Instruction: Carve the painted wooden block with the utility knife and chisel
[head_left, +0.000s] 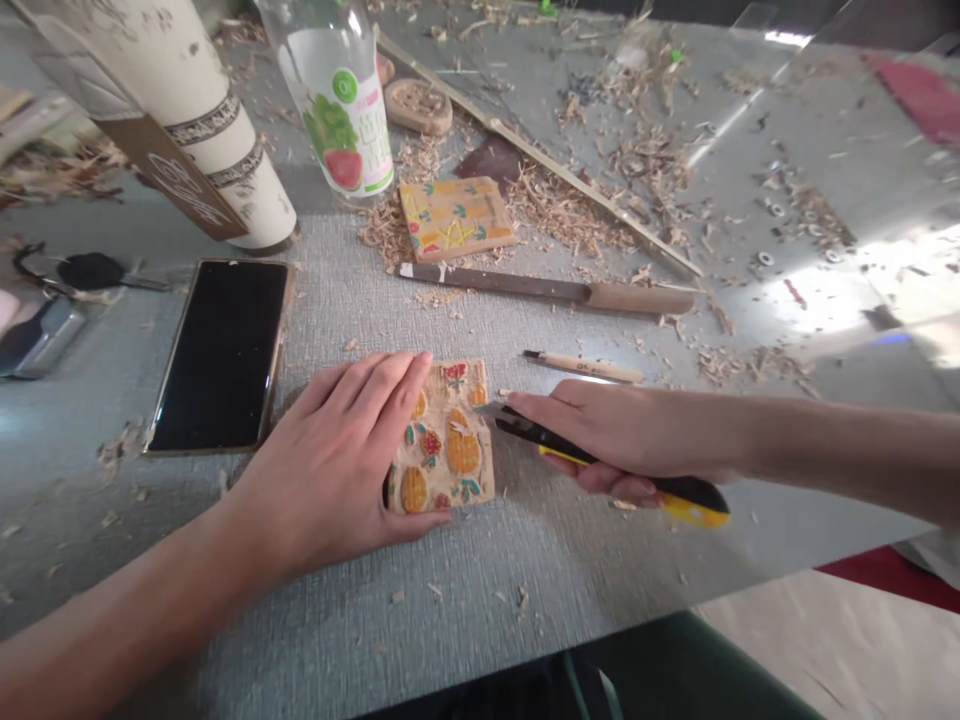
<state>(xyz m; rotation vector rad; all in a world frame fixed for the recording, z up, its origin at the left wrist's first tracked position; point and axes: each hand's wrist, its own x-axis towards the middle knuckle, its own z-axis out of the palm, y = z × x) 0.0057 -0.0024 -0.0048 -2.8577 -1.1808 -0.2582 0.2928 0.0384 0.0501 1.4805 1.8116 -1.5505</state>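
Observation:
A small square wooden block (442, 445), carved and painted with orange and red fruit shapes and teal leaves, lies flat on the table. My left hand (349, 445) grips it from the left, fingers along its far side and thumb along its near edge. In my right hand (592, 435) is a black and yellow utility knife (694, 500), held with the fingers wrapped round its handle. Its blade points left and meets the block's right edge near the upper corner; whether it cuts in I cannot tell. A thin pencil-like stick (585, 366) lies just beyond the right hand.
Behind the block lie a file (495, 283) with a wooden handle, a second painted wooden piece (457, 218) and a long thin strip (570, 175). A plastic bottle (337, 110), a patterned tumbler (259, 195), a phone (221, 355) and keys (94, 272) are at the left. Wood shavings (592, 220) are scattered about.

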